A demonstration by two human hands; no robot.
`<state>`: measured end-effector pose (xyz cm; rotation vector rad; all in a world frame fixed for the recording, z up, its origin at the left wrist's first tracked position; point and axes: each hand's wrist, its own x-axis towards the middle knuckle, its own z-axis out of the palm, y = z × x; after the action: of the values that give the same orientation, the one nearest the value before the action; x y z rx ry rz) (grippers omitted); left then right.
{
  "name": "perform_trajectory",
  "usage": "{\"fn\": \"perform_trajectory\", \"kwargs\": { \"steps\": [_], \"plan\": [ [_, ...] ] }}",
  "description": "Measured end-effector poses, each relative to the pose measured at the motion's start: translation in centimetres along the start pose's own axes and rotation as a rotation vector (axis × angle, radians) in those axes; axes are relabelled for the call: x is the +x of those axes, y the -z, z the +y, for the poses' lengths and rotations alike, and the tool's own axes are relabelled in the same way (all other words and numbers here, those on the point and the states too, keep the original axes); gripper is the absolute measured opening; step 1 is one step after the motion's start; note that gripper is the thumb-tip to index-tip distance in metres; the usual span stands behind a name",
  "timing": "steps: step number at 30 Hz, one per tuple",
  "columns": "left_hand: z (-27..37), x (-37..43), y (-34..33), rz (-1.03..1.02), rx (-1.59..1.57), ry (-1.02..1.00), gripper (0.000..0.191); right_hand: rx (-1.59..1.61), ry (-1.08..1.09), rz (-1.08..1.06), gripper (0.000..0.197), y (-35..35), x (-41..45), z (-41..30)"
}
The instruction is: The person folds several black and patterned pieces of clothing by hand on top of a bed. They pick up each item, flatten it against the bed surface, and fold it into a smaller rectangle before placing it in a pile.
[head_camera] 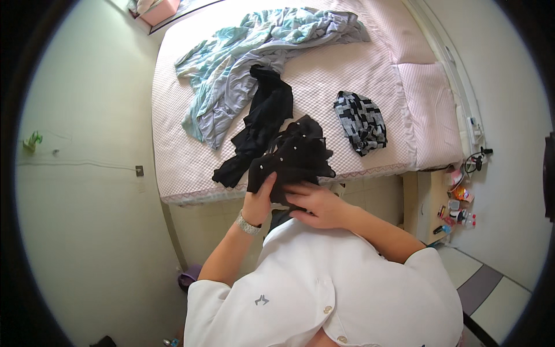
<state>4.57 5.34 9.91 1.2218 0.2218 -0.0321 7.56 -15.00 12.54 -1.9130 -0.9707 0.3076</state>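
Observation:
A black garment (299, 149) with a row of pale, shiny buttons or beads is bunched in front of me, over the near edge of the bed. My left hand (259, 199) grips its left end, thumb on top of the cloth. At its lower right, my right hand (318, 204) lies against the fabric with fingers partly tucked under a fold. Another black garment (269, 104) stretches across the mattress just beyond, partly covered by the one I hold. To the right rests a folded black-and-grey patterned cloth (362, 123).
A crumpled teal-and-grey quilt (243, 65) spreads over the far left of the pink bed (186, 173). Pink pillows (427, 108) line the right side. A bedside cabinet (427, 204) carries bottles and small items. Near the left wall stands a purple bin (188, 277).

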Motion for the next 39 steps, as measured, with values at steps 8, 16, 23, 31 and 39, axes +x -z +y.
{"fn": "perform_trajectory", "kwargs": {
  "steps": [8,16,23,31,39],
  "plan": [
    [5.2,1.8,0.8,-0.372,0.615,-0.422,0.031,0.037,-0.274,0.717,0.033,2.2,-0.3,5.7],
    [8.7,2.6,1.6,-0.25,0.584,-0.165,0.038,0.409,-0.25,0.452,0.028,4.5,3.2,6.9],
    [13.7,5.9,3.9,-0.251,0.574,-0.107,0.03,0.084,-0.093,0.594,0.022,12.1,4.9,2.1],
    [12.5,8.4,4.5,0.08,0.533,-0.459,0.024,0.12,-0.054,0.606,0.024,12.4,4.4,1.6],
    [14.3,8.9,0.7,-0.017,0.374,-0.388,0.024,0.28,-0.208,0.756,0.021,14.2,4.2,4.1]
  ]
}}
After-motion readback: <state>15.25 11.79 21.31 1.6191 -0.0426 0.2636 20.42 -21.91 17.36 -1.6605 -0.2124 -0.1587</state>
